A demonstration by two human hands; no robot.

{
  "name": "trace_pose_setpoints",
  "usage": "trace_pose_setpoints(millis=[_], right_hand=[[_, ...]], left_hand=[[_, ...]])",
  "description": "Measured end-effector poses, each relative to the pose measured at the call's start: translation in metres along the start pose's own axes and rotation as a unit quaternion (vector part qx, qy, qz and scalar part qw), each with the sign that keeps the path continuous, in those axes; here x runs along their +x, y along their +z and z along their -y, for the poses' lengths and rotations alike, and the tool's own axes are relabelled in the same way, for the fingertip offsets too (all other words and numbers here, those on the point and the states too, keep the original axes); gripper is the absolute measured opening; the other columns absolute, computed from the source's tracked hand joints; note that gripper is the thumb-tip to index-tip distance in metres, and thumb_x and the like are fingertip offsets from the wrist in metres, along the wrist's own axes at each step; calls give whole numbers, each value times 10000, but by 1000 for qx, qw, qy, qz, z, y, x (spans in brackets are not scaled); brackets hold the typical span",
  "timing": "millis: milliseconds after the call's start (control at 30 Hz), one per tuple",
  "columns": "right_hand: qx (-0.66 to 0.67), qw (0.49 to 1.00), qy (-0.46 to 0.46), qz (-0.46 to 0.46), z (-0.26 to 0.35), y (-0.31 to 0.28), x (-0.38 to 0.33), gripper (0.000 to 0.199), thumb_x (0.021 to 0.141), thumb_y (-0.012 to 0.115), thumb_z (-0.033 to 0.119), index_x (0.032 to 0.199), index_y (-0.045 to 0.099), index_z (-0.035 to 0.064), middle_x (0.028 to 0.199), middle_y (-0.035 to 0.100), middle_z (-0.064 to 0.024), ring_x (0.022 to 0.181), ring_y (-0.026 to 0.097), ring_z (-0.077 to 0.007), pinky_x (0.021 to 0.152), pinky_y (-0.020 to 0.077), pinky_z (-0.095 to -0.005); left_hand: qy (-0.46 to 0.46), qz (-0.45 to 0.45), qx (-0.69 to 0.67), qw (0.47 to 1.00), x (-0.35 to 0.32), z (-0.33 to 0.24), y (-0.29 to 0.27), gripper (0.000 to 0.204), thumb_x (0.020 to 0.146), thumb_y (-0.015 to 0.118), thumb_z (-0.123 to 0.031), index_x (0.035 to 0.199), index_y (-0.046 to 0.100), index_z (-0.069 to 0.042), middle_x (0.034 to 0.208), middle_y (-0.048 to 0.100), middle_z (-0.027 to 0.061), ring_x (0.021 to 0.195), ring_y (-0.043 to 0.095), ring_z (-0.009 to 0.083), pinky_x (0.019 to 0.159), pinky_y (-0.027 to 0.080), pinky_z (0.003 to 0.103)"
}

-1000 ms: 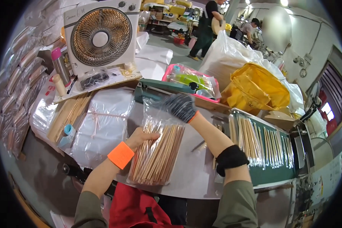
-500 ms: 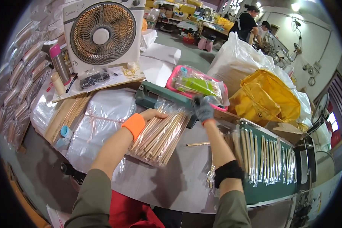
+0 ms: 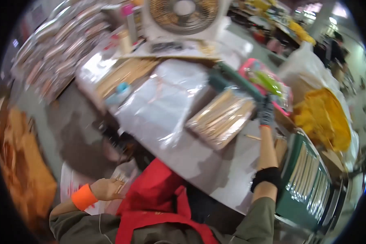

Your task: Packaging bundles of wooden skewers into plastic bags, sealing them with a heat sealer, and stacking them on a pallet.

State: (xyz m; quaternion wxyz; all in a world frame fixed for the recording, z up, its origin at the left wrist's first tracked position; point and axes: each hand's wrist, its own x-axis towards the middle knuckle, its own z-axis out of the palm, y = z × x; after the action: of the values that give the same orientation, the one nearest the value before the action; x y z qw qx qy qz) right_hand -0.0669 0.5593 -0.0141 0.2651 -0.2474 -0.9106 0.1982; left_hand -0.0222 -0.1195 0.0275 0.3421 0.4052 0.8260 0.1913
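Observation:
My left hand (image 3: 105, 189), with an orange wristband, is low at the left beside my red apron. Its fingertips are at a small clear bag (image 3: 127, 173) with thin pale pieces; blur hides whether they grip any. My right hand (image 3: 266, 110), in a grey glove, is closed on the end of the green bag sealer's arm (image 3: 244, 83). A clear bag of wooden sticks (image 3: 221, 118) lies on the table with its far end against the sealer. One loose stick (image 3: 253, 137) lies to its right.
Flat clear bags (image 3: 160, 101) are stacked left of the sticks. Behind stand a fan (image 3: 185, 28) and a pink basket (image 3: 286, 107). At right are a green tray (image 3: 290, 203) of wrapped sticks and a yellow sack (image 3: 325, 118). Filled bags (image 3: 69, 44) are piled at far left.
My left hand has left the bag of sticks and moved down and left, off the table. The view has swung left. My right hand stays at the sealer's end.

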Motion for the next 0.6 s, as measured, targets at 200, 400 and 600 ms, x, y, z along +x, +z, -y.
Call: trace_pose_setpoints(millis=[200,400,600], right_hand=[[3,983,-25,-184,33,14,-23,786,732,732,286,1337,338,-26,1323,430,-198,1213,420,-278,1030,344,-336],[475,850,228,12,136,72,-157,520,698,687,-17,1176,482,-21,995,595,-119,798,597,-230,665,524,-361],[725,653,176,132,310,-5,-292,667,622,687,-15,1241,439,14,1114,551,-118,936,580,-227,771,521,-316]], left_hand=[[-117,-127,100,980,-73,1,68,706,696,712,-411,1187,442,18,1018,578,219,892,585,406,797,475,424],[-99,-163,165,968,-44,2,63,700,693,723,-315,1232,414,6,1236,432,282,1030,533,401,884,443,425],[-41,71,99,992,-67,38,143,588,788,588,-325,1230,408,18,1098,502,274,959,569,388,853,455,434]])
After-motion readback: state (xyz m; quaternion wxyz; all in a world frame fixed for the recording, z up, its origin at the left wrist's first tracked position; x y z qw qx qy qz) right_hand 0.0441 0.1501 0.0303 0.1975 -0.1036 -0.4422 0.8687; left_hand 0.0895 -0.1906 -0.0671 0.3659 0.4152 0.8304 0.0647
